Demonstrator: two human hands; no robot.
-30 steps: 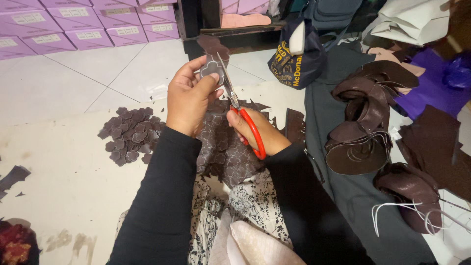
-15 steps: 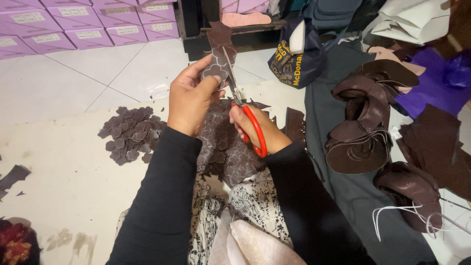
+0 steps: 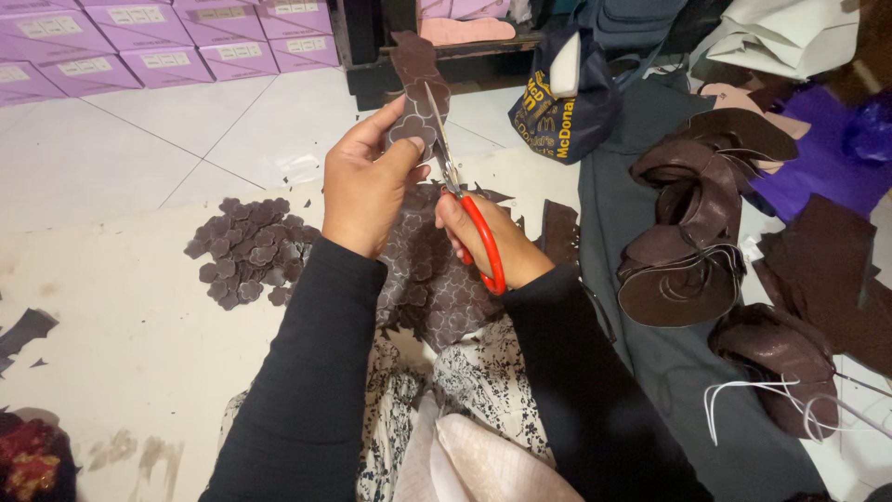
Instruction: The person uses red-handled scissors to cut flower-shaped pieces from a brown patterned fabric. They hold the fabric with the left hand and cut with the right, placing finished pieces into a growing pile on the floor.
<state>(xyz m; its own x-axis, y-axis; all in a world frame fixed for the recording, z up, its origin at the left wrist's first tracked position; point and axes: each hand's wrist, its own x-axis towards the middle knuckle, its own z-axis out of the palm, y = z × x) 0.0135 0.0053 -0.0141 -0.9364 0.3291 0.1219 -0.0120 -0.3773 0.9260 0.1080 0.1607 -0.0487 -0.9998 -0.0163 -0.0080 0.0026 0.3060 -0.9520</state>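
Note:
My left hand [image 3: 364,191] pinches a strip of dark brown material [image 3: 415,88] marked with flower outlines and holds it upright. My right hand [image 3: 488,244] grips red-handled scissors [image 3: 467,214], whose blades lie against the strip's right edge just above my left thumb. A larger sheet of the same marked material [image 3: 432,288] drapes over my lap beneath both hands. A pile of cut-out brown flower shapes [image 3: 246,251] lies on the pale mat to the left of my left arm.
Brown shoe uppers [image 3: 683,232] and leather offcuts [image 3: 822,270] are heaped on grey cloth at the right. A dark bag [image 3: 567,102] stands behind them. Purple boxes [image 3: 149,46] line the tiled floor at the upper left. White cord [image 3: 743,395] lies at the lower right.
Both hands have lifted the strip and scissors slightly up and away. More of the strip now stands above my left hand, and the blades have moved further along its edge.

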